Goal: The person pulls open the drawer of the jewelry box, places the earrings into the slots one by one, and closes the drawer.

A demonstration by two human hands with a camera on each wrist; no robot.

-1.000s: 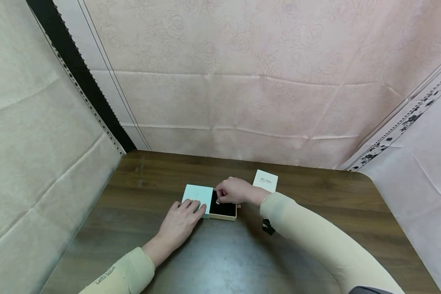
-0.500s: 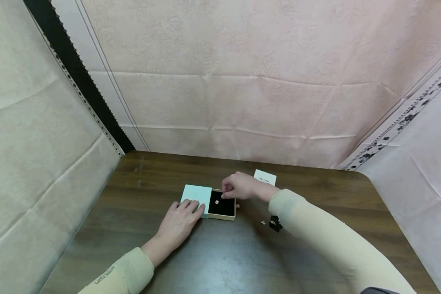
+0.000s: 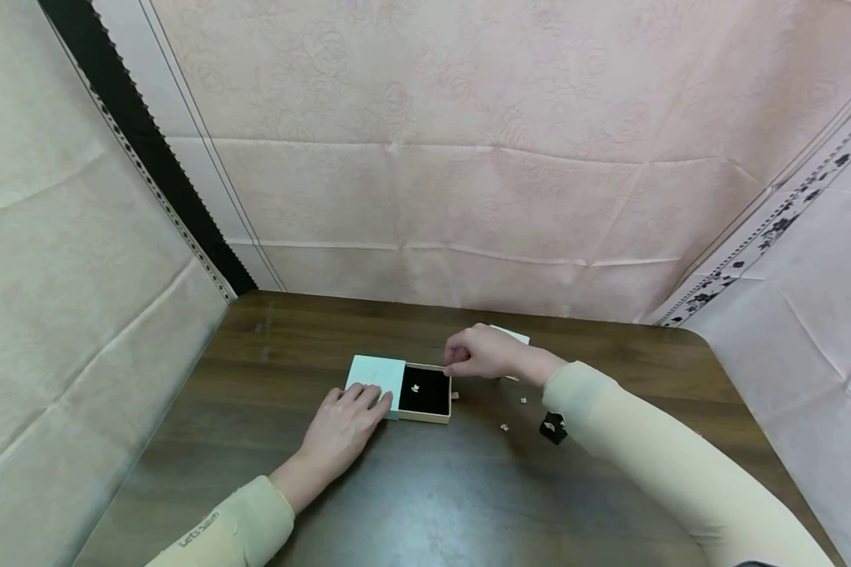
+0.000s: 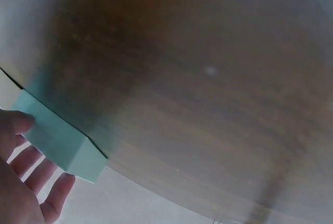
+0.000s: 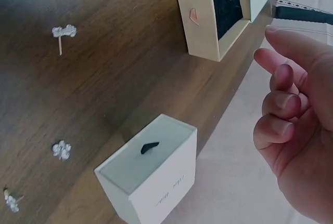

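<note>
A drawer-style jewellery box lies on the table: a turquoise sleeve (image 3: 377,370) with its cream drawer (image 3: 425,417) pulled out to the right. On the drawer's black lining (image 3: 431,390) sits a small silvery flower-shaped stud (image 3: 415,388). My left hand (image 3: 345,421) rests on the sleeve, fingertips on its top and thumb touching the near side. My right hand (image 3: 484,352) hovers by the drawer's far right corner. Its lower fingers are curled loosely; thumb and index finger stand apart, and I see nothing between them in the right wrist view.
Two silvery studs (image 3: 504,428) lie right of the drawer, near a small black piece (image 3: 553,428) bearing something light. Behind the right hand stands a white printed box (image 5: 161,177) with a black ribbon tab. A pink tab (image 5: 194,16) sticks out of the drawer. Pale cloth (image 3: 432,197) backs the table.
My right hand has moved up and right, off the drawer, uncovering the stud on the black lining. The loose studs and black piece have come into view. The left hand stays on the sleeve.
</note>
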